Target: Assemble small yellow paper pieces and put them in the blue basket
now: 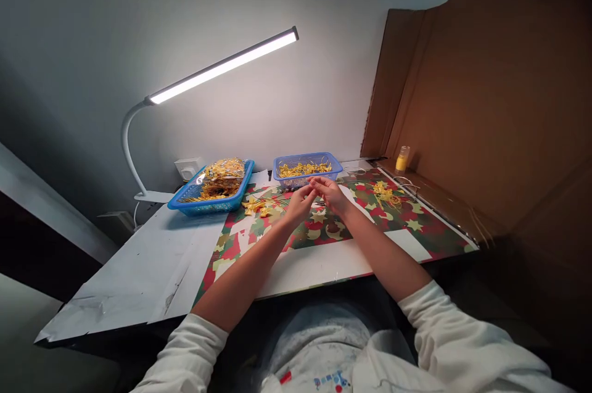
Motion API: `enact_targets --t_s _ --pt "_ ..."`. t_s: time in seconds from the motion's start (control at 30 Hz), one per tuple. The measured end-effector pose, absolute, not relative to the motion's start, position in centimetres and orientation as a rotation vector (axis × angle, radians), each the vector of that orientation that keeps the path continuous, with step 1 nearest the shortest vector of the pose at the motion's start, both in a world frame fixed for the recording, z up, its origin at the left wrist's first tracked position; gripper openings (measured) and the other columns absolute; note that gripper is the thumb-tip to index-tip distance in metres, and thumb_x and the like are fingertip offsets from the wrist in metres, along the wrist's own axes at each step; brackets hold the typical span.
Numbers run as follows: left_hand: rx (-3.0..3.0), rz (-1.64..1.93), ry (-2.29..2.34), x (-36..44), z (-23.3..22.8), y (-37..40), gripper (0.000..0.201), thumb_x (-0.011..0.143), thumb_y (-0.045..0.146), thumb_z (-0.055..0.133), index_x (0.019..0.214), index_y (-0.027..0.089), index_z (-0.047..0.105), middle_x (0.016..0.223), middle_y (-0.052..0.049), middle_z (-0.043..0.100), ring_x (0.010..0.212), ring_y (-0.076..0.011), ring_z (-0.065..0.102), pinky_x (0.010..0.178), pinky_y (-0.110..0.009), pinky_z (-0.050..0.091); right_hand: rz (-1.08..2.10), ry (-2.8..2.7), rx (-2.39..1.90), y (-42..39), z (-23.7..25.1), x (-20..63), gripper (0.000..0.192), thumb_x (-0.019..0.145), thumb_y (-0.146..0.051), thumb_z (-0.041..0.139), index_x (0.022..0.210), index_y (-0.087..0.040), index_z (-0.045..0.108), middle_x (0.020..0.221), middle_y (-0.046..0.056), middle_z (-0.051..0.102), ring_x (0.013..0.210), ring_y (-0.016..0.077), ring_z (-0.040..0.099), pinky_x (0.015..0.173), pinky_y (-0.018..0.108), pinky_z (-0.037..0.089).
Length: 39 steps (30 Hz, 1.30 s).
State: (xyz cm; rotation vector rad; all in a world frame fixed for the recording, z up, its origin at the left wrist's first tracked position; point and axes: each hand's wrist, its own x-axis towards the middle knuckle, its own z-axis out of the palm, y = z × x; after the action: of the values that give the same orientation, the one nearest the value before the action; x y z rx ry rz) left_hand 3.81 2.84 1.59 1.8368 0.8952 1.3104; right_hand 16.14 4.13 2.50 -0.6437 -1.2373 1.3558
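Note:
My left hand [301, 202] and my right hand [331, 194] meet above the middle of the table, fingertips pinched together. Whatever sits between the fingers is too small and covered to make out. Just left of my left hand lie a few gold ribbon pieces [257, 206], bow-like, with thin strands trailing toward the hand. A blue-violet basket [337, 166] stands right behind my hands, holding many small gold pieces [304, 169]. Off to the right rests a loose bunch of yellow-gold pieces [385, 194] with thin ties.
A blue basket [208, 206] at the back left holds gold pieces and a clear bag [226, 168] of more. A lit desk lamp [132, 158] arches over the table. Cardboard [485, 109] walls the right side, near a small yellow-filled bottle [402, 160]. Patterned sheeting [330, 231] covers the tabletop.

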Motion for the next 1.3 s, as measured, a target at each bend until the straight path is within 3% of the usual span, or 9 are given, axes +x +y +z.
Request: enact_targets --t_s 0.13,0.27,0.47,0.67,0.9,1.0,1.1,1.2,1.3 --pt "1.753 1.383 0.974 2.2 0.6 3.2 0.047 0.084 0.061 0.047 0.071 0.017 0.06 0.07 -0.003 0.061 0.072 -0.0157 0.055 0.07 -0.028 0.046 1.41 -1.277 -0.699 4.0 2.0 15.6 0.035 0.06 -0.049 0.076 0.075 -0.021 0.061 0.083 -0.001 0.063 0.076 0.0118 0.055 0.072 0.026 0.041" --pt "1.712 1.349 0.988 1.1 0.4 3.2 0.044 0.082 0.06 0.049 0.077 0.018 0.061 0.072 -0.002 0.06 0.071 -0.0149 0.053 0.067 -0.028 0.044 1.422 -1.215 -0.779 4.1 1.7 15.7 0.03 0.066 -0.046 0.071 0.081 -0.023 0.062 0.09 0.0 0.066 0.084 0.0136 0.059 0.07 0.024 0.041" --pt "1.743 1.367 1.01 1.2 0.7 2.9 0.043 0.079 0.059 0.051 0.072 0.018 0.06 0.072 -0.002 0.06 0.072 -0.0155 0.051 0.071 -0.028 0.042 1.316 -1.211 -0.834 4.4 1.4 16.2 0.037 0.065 -0.05 0.069 0.09 -0.023 0.067 0.099 0.003 0.07 0.091 0.0171 0.061 0.074 0.027 0.044" --pt "1.714 1.338 0.961 1.0 1.2 2.3 0.04 0.075 0.057 0.056 0.071 0.017 0.06 0.068 -0.001 0.057 0.069 -0.0148 0.048 0.067 -0.027 0.039 1.228 -1.427 -0.793 4.4 0.9 15.8 0.03 0.06 -0.044 0.075 0.079 -0.02 0.071 0.081 0.002 0.071 0.084 0.0178 0.062 0.081 0.032 0.047" --pt "1.542 1.35 0.941 1.0 0.9 2.6 0.032 0.069 0.048 0.062 0.063 0.017 0.059 0.06 0.001 0.05 0.061 -0.0116 0.041 0.059 -0.025 0.034 1.131 -1.522 -0.815 5.1 0.1 15.9 0.026 0.064 -0.044 0.07 0.07 -0.018 0.068 0.074 0.003 0.07 0.076 0.0168 0.062 0.077 0.032 0.048" --pt "1.278 1.372 0.904 0.9 0.8 3.0 0.03 0.065 0.046 0.067 0.062 0.017 0.058 0.056 0.003 0.047 0.054 -0.0088 0.035 0.052 -0.022 0.029 1.019 -1.529 -0.927 5.2 -0.2 16.0 0.023 0.067 -0.04 0.067 0.071 -0.018 0.067 0.071 0.002 0.068 0.069 0.0157 0.059 0.07 0.03 0.046" --pt "1.038 1.383 0.855 0.7 0.9 3.3 0.033 0.058 0.045 0.073 0.071 0.016 0.064 0.065 0.0 0.058 0.052 -0.0063 0.034 0.049 -0.02 0.027 0.801 -1.635 -0.985 4.8 -0.2 15.8 0.017 0.071 -0.035 0.063 0.069 -0.018 0.066 0.069 0.002 0.066 0.066 0.0155 0.056 0.064 0.029 0.044" --pt "0.963 1.389 0.87 0.6 1.0 3.3 0.045 0.051 0.045 0.079 0.084 0.015 0.07 0.082 -0.005 0.067 0.051 -0.0045 0.032 0.047 -0.019 0.025 0.51 -1.776 -0.901 4.0 0.2 15.7 0.014 0.075 -0.027 0.059 0.063 -0.019 0.063 0.069 0.002 0.064 0.067 0.0155 0.055 0.068 0.03 0.043" --pt "1.038 1.381 0.987 0.4 0.8 3.3 0.049 0.049 0.046 0.08 0.086 0.014 0.074 0.084 -0.007 0.069 0.05 -0.0038 0.03 0.046 -0.021 0.024 0.272 -1.867 -0.835 3.5 0.5 15.8 0.015 0.076 -0.02 0.056 0.062 -0.02 0.061 0.069 0.002 0.064 0.07 0.016 0.055 0.074 0.031 0.042"
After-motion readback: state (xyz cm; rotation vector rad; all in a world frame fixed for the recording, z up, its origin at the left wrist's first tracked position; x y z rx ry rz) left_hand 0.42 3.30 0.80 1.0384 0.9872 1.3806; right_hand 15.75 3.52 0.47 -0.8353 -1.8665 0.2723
